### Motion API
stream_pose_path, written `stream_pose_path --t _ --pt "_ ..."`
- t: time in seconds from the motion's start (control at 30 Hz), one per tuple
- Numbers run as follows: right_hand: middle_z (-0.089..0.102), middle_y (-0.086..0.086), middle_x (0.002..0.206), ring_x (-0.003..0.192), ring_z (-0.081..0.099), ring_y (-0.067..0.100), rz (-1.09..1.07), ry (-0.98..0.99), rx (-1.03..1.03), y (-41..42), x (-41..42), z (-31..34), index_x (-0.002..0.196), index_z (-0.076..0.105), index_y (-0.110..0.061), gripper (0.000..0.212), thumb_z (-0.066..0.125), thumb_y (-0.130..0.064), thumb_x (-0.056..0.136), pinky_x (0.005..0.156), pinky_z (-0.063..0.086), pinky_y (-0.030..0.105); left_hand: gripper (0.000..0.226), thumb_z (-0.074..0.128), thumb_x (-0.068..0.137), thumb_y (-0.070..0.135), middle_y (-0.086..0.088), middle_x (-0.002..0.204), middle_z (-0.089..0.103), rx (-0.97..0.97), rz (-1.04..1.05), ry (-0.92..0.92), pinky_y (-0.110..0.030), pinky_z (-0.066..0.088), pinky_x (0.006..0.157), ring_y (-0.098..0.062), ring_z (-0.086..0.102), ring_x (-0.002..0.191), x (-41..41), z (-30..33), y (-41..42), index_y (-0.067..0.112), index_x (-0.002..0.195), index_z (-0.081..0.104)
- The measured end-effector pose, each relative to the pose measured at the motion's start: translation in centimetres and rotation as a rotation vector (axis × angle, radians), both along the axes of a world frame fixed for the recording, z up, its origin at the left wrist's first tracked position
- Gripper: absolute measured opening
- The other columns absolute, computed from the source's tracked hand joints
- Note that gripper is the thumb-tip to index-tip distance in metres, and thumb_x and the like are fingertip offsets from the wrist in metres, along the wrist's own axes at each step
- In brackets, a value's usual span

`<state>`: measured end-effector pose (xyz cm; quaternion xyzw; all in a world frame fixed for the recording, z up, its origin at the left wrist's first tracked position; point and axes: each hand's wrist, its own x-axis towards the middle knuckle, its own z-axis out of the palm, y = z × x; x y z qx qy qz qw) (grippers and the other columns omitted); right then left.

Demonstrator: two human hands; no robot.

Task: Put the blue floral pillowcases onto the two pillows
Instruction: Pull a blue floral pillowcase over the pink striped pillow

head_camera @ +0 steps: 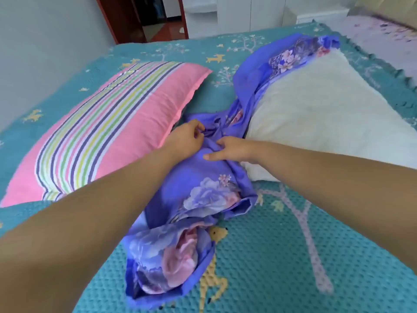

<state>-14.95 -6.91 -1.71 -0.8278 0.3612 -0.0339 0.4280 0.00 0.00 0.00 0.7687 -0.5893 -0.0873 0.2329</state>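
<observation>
Blue floral pillowcase [191,199] lengthwise toward camera

Bright, even daylight, soft shadows only under my forearms and along the striped pillow [99,123]. White pillow [320,109] near blown out, weave lost. Whole frame soft, slightly smeared. Wide-angle bend at edges; bedspread [282,256] curves, far right corner hazy.

The white pillow [327,114] runs off the right edge, its left side under bunched blue pillowcases [196,177].
</observation>
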Motion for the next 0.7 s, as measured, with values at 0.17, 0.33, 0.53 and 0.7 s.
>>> stream_pose_path --t 0.17,0.33,0.53,0.7 --pt "0.037 0.0 0.064 0.061 0.038 0.018 -0.159 0.02 -0.188 4.2 -2.9 1.3 0.061 0.035 -0.015 0.039 0.063 -0.022 0.088 0.049 0.025 0.026 0.033 0.052 0.094 0.03 -0.016 0.111 0.062 -0.021 0.047 -0.05 -0.035 0.043 0.09 -0.032 0.057 0.105 -0.6 -0.1 5.9 0.007 0.118 0.055" --pt "0.053 0.008 0.082 0.078 0.049 0.02 -0.36 -0.209 -0.151 9.0 -8.0 3.3 0.087 0.058 -0.003 0.014 0.057 -0.016 0.091 0.066 0.035 0.027 0.088 0.05 0.076 0.071 -0.015 0.141 0.04 0.032 0.096 -0.007 -0.041 0.029 0.11 -0.029 0.036 0.133 -4.0 0.6 12.4 0.014 0.141 0.034" --pt "0.049 0.003 0.065 0.06 0.043 0.014 -0.435 -0.344 -0.19 13.7 -14.6 6.8 0.064 0.051 -0.013 0.028 0.059 -0.016 0.091 0.058 0.034 0.026 0.095 0.071 0.072 0.053 -0.006 0.14 0.046 0.272 0.026 -0.129 -0.04 0.04 0.1 -0.027 0.049 0.124 -7.4 0.4 18.9 0.028 0.147 0.019" --pt "0.047 0.0 0.066 0.069 0.046 0.023 -0.452 -0.005 -0.536 14.8 -19.1 10.7 0.06 0.042 -0.018 0.038 0.059 -0.034 0.09 0.061 0.03 0.03 0.02 0.054 0.093 0.022 -0.013 0.081 0.055 -0.068 0.151 0.16 -0.03 0.034 0.068 -0.025 0.053 0.08 -7.7 3.1 20.0 0.013 0.076 0.053"
